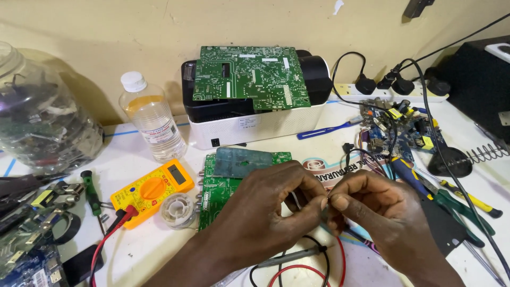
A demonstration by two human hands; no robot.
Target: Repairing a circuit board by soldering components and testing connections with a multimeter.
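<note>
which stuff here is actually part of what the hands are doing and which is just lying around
In use: left hand and right hand pinching a small part, too small to tell; green circuit board beneath them.

Lying about: yellow multimeter, solder reel, clear bottle, green screwdriver, pliers.

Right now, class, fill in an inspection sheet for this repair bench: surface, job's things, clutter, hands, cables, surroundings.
Surface: white bench top, crowded.
Job's things: a small thin part, too small to identify, over a green circuit board.
Clutter: yellow multimeter, solder spool, clear bottle, green screwdriver, pliers, blue board.
Hands: left hand and right hand meet fingertip to fingertip, pinching the part.
Cables: red and black leads; black plugs in a power strip.
Surroundings: beige wall, white device carrying a second green board, plastic jar.
</note>
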